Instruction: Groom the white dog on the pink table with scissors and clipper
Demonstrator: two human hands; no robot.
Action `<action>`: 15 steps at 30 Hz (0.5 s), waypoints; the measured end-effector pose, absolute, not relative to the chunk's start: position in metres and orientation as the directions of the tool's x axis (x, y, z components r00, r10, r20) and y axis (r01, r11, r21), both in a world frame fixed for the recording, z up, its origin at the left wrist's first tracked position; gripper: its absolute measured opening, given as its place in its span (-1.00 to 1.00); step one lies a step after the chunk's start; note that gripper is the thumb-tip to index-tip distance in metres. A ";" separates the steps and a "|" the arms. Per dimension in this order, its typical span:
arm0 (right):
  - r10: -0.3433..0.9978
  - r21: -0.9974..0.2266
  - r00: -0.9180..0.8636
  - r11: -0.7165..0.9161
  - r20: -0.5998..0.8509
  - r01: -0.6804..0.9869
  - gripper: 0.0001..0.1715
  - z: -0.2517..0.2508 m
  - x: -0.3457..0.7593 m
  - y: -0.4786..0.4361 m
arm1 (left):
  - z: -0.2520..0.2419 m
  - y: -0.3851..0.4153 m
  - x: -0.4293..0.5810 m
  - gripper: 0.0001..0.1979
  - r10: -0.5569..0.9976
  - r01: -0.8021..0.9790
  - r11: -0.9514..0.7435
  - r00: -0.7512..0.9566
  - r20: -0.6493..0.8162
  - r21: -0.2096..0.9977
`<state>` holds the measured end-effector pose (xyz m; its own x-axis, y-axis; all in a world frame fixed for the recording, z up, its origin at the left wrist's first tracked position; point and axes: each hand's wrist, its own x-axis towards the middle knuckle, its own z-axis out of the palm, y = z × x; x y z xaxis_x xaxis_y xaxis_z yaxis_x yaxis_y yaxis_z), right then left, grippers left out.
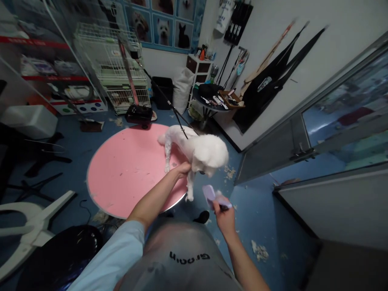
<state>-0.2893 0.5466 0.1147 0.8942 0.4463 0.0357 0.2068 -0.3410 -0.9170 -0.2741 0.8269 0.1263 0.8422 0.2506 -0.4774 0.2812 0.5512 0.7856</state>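
A small white dog (198, 151) stands on a round pink grooming table (127, 169), tethered by a dark leash (169, 103) that rises to the upper left. My left hand (182, 169) is closed around the dog's front leg near its chest. My right hand (222, 210) grips a purple brush (212, 195) just below the dog's head, beside the table's near edge. The brush is not touching the dog.
Tufts of white fur (259, 250) litter the blue floor. A wire cage (115, 64) stands at the back, a small round table with tools (216, 101) by the wall, a glass door (333, 117) at right, and a white stand leg (33, 226) at left.
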 end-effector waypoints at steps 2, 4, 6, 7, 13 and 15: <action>0.467 -0.930 0.873 -0.364 -0.139 0.046 -0.50 0.093 -0.288 0.537 | 0.124 0.834 -0.275 -0.80 0.259 0.252 0.539 0.858 -0.443 0.804; 0.504 -0.898 0.800 -0.429 -0.326 -0.096 -0.43 0.068 -0.293 0.539 | 0.123 0.841 -0.275 -0.79 0.252 0.243 0.502 0.877 -0.409 0.830; 0.607 -0.876 0.696 -0.479 -0.383 -0.064 -0.48 0.045 -0.302 0.555 | 0.122 0.845 -0.273 -0.80 0.246 0.270 0.445 0.880 -0.407 0.854; 0.695 -0.866 0.616 -0.498 -0.370 0.041 -0.56 0.037 -0.307 0.567 | 0.121 0.846 -0.271 -0.82 0.248 0.291 0.419 0.874 -0.417 0.860; 0.904 -0.697 0.172 -0.414 -0.392 0.585 -0.84 0.033 -0.330 0.664 | 0.120 0.834 -0.258 -0.84 0.263 0.338 0.389 0.851 -0.455 0.857; 0.902 -0.698 0.183 -0.421 -0.392 0.579 -0.86 0.038 -0.339 0.694 | 0.120 0.831 -0.254 -0.84 0.251 0.327 0.393 0.861 -0.443 0.859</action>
